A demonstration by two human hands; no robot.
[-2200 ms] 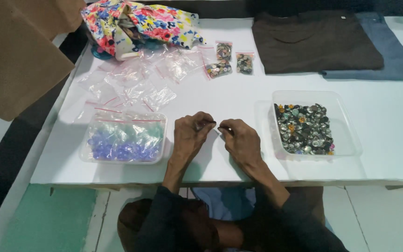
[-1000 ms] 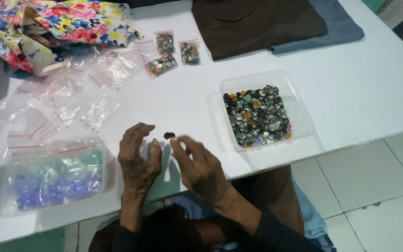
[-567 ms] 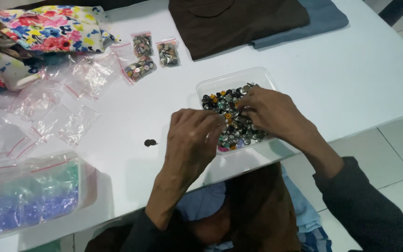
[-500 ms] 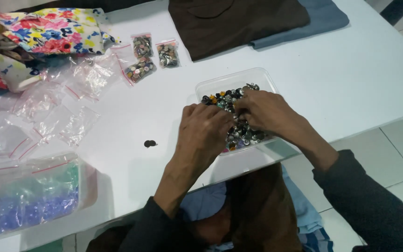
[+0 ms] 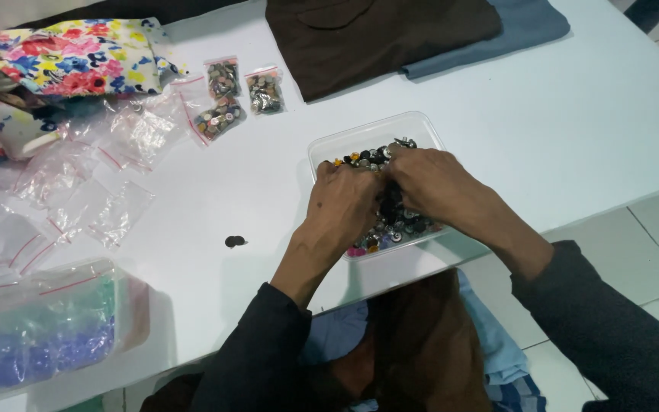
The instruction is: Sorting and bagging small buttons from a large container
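Note:
Both my hands are inside a clear plastic tray (image 5: pixel 328 146) filled with small mixed-colour buttons (image 5: pixel 371 155) on the white table (image 5: pixel 573 114). My left hand (image 5: pixel 343 204) lies palm down over the tray's left half, fingers curled into the pile. My right hand (image 5: pixel 430 183) reaches in from the right, fingers bent among the buttons beside the left hand. What the fingertips hold is hidden. A single dark button (image 5: pixel 233 242) lies alone on the table to the left of the tray.
Three small zip bags of buttons (image 5: pixel 226 95) lie behind the tray. Several empty clear zip bags (image 5: pixel 97 179) spread at left. A floral fabric pouch (image 5: pixel 55 72) sits far left, folded brown and blue cloths (image 5: pixel 390 30) at the back, and a bagged tub of blue-green pieces (image 5: pixel 36 336) at front left.
Both hands left the table spot near the edge, where a dark button stayed behind, and moved right into the button tray. The camera view has swung and closed in on the tray.

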